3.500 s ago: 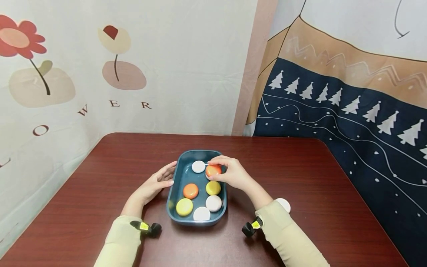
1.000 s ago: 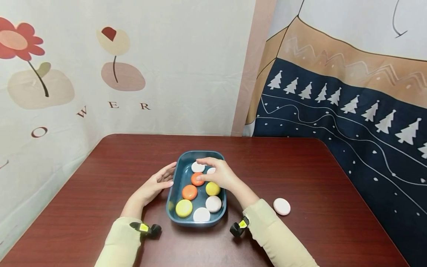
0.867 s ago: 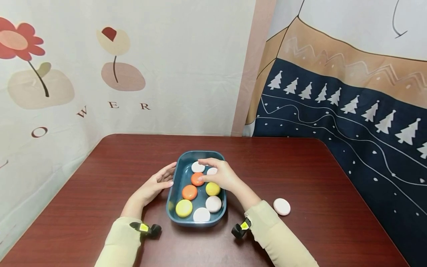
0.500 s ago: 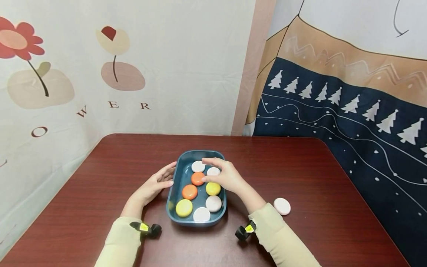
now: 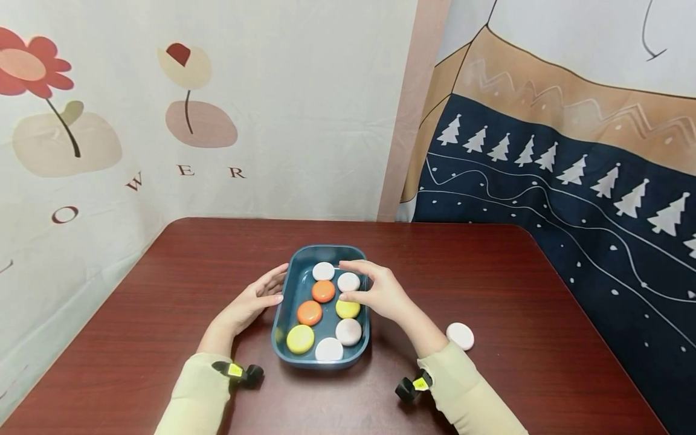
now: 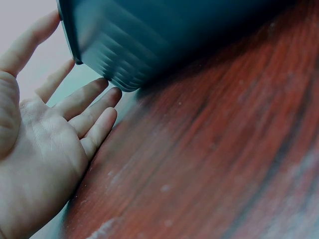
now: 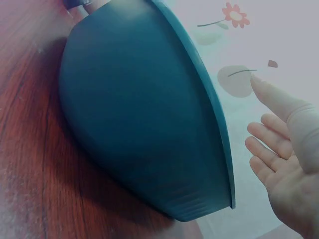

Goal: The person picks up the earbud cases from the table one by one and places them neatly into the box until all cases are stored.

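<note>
In the head view a blue-grey rectangular box (image 5: 288, 284) holds several round glossy discs in two rough columns. The left column shows a white disc (image 5: 323, 271), an orange disc (image 5: 323, 291), a second orange disc (image 5: 309, 313) and a yellow disc (image 5: 300, 339). On the right lie a white disc (image 5: 348, 281), a yellow disc (image 5: 348, 309) and a pale disc (image 5: 348, 331), with another white disc (image 5: 328, 349) at the near end. My left hand (image 5: 251, 303) touches the box's left side with extended fingers. Above the right rim my right hand (image 5: 383, 293) spreads thumb and fingers, holding nothing.
One more white disc (image 5: 460, 336) lies on the dark red wooden table (image 5: 185, 272), right of the box beside my right forearm. Printed cloth hangs (image 5: 304, 121) behind the table's far edge. Each wrist carries a small black camera (image 5: 252, 375).
My right hand has moved an orange disc from atop the far right white disc into the left column, released it and drawn back rightward. The left hand stays at the box.
</note>
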Demonstrator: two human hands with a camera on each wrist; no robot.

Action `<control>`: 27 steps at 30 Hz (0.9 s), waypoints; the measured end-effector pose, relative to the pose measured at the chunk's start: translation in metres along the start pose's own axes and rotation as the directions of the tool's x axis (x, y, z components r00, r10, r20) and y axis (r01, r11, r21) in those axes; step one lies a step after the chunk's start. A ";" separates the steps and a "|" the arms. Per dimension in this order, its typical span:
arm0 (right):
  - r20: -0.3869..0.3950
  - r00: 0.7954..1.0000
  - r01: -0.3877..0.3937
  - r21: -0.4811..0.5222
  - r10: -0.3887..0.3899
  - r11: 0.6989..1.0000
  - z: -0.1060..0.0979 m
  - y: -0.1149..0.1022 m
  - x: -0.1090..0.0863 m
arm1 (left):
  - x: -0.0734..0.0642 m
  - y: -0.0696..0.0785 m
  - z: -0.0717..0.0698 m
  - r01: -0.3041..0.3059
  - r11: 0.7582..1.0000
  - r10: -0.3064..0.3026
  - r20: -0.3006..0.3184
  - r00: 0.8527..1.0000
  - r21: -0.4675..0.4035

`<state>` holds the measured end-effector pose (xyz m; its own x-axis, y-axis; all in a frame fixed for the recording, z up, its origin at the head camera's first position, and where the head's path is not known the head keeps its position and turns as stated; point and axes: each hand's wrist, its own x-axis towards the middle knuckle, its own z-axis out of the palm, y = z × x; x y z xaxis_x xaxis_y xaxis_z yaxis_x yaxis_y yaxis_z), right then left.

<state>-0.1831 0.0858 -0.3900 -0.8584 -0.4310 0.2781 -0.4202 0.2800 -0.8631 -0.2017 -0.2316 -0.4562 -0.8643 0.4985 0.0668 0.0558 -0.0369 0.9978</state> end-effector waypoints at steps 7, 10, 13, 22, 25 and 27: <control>-0.015 1.000 0.014 0.011 -0.014 1.000 -0.006 0.001 -0.010 | 0.000 0.000 0.001 -0.001 1.000 0.001 -0.001 1.000 0.000; -0.026 0.999 0.020 0.011 -0.020 1.000 -0.010 0.001 -0.015 | 0.000 0.000 0.001 -0.002 1.000 0.002 -0.002 1.000 0.003; -0.032 0.999 0.015 0.000 -0.015 1.000 -0.013 0.000 -0.020 | -0.001 0.001 0.001 -0.004 1.000 0.004 -0.001 1.000 0.004; -0.049 0.999 -0.015 -0.018 0.014 1.000 -0.025 -0.005 -0.035 | -0.002 0.001 0.001 -0.002 1.000 0.002 -0.007 1.000 0.000; -0.050 0.998 -0.049 -0.030 0.047 0.998 -0.028 -0.018 -0.040 | -0.002 0.001 0.002 -0.002 1.000 0.002 -0.007 1.000 0.004; -0.051 0.997 -0.067 -0.035 0.065 0.997 -0.030 -0.024 -0.044 | -0.001 0.001 0.002 0.000 1.000 0.000 -0.007 1.000 0.007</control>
<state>-0.1443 0.1233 -0.3688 -0.8978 -0.3674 0.2427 -0.3721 0.3384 -0.8643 -0.1996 -0.2307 -0.4557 -0.8678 0.4924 0.0668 0.0592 -0.0310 0.9978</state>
